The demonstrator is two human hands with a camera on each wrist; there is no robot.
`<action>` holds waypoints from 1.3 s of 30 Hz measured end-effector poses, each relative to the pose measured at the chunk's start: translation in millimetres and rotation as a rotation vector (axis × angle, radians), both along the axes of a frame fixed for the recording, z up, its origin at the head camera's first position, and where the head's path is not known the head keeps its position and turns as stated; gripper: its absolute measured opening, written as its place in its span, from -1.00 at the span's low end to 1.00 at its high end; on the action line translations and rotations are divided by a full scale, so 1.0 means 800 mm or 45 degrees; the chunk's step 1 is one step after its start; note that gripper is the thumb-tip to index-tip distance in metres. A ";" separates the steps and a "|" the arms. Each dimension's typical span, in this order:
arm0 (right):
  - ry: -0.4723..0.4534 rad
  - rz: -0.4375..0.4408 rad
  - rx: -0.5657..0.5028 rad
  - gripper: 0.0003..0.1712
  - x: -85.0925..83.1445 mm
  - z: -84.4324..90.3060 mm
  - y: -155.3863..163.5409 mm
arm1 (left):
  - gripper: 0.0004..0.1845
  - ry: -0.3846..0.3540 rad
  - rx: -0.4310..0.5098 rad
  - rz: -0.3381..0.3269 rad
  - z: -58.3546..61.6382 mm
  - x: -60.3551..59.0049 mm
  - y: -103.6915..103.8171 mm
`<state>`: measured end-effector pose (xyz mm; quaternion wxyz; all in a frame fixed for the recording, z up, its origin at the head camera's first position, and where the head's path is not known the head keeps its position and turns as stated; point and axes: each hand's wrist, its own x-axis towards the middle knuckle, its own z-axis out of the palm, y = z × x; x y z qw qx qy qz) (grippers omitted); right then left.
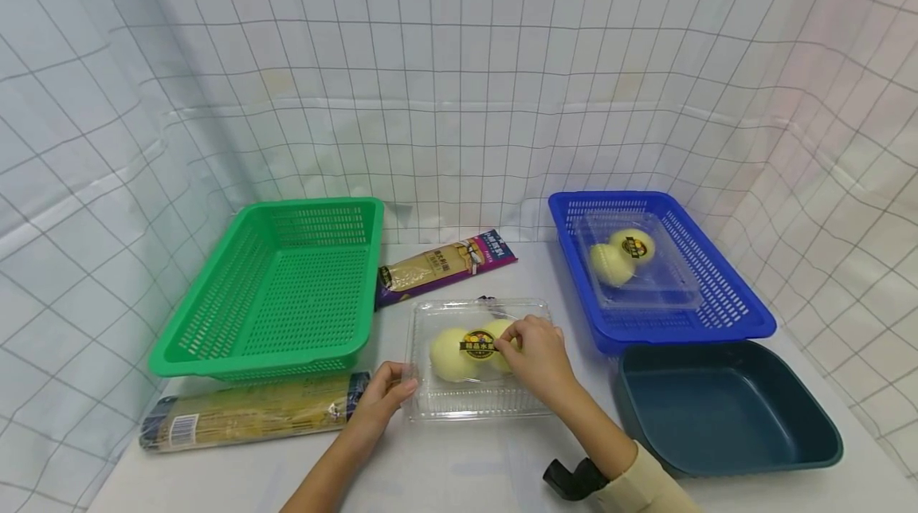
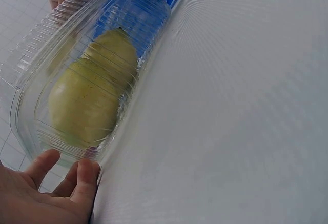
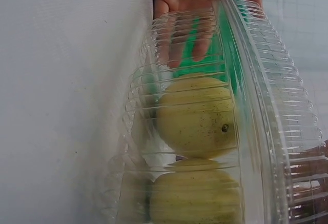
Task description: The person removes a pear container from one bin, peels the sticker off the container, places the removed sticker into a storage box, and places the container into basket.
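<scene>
A clear plastic clamshell box (image 1: pixel 459 405) lies lid-closed on the white table in front, with two round pale-yellow melons (image 2: pixel 84 103) inside. My left hand (image 1: pixel 383 395) grips the box's left end, the thumb by the rim and the fingers low along its side. Across the lid over the fruit runs a black and gold label (image 1: pixel 478 345) with Chinese lettering. My right hand (image 1: pixel 536 354) is above the lid's right half, thumb and forefinger pinching the label's right end. From the right wrist view, the left fingers (image 3: pixel 177 49) show through the ribbed plastic.
A green basket (image 1: pixel 161 358) stands at left, a long pasta packet (image 1: pixel 258 416) before it. Another pasta packet (image 1: pixel 448 264) lies behind the box. At right, a blue basket (image 1: pixel 724 327) holds a similar labelled fruit box (image 1: pixel 677 270); a dark teal tub (image 1: pixel 724 409) stands nearer.
</scene>
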<state>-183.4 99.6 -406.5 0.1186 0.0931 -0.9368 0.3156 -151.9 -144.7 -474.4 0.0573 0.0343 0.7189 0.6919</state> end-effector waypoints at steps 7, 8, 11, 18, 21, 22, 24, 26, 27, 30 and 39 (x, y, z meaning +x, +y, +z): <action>0.024 -0.027 0.003 -0.86 0.000 -0.001 -0.002 | -0.63 0.003 -0.002 -0.005 -0.001 0.000 -0.001; 0.024 -0.027 0.005 -0.86 0.001 -0.001 -0.002 | -0.63 0.005 -0.001 -0.005 -0.001 0.000 -0.001; 0.025 -0.025 0.013 -0.86 0.001 -0.002 -0.003 | -0.63 0.008 0.003 -0.002 -0.001 0.001 -0.001; 0.054 -0.017 0.051 -0.85 0.000 -0.001 -0.005 | -0.65 0.008 0.022 0.000 0.000 0.002 -0.001; 0.089 -0.015 0.052 -0.85 0.000 -0.002 -0.006 | -0.65 0.002 0.015 -0.002 -0.001 0.001 -0.001; 0.103 -0.012 0.045 -0.85 0.000 -0.002 -0.006 | -0.65 0.001 0.013 -0.001 -0.001 0.001 -0.001; 0.127 -0.006 0.014 -0.85 0.000 -0.003 -0.005 | -0.63 -0.003 0.002 0.000 -0.001 0.001 -0.002; 0.153 0.001 -0.026 -0.85 0.000 -0.003 -0.005 | -0.63 -0.003 -0.001 -0.001 -0.001 0.001 -0.002; 0.168 0.005 -0.046 -0.84 0.000 -0.003 -0.004 | -0.62 -0.003 -0.002 0.000 0.000 0.001 -0.001; 0.209 0.020 -0.110 -0.83 0.001 -0.003 -0.002 | -0.63 -0.007 -0.005 0.000 0.000 0.001 -0.001; 0.242 0.044 -0.242 -0.84 0.005 0.006 0.011 | -0.64 -0.014 -0.003 -0.001 0.000 0.000 0.000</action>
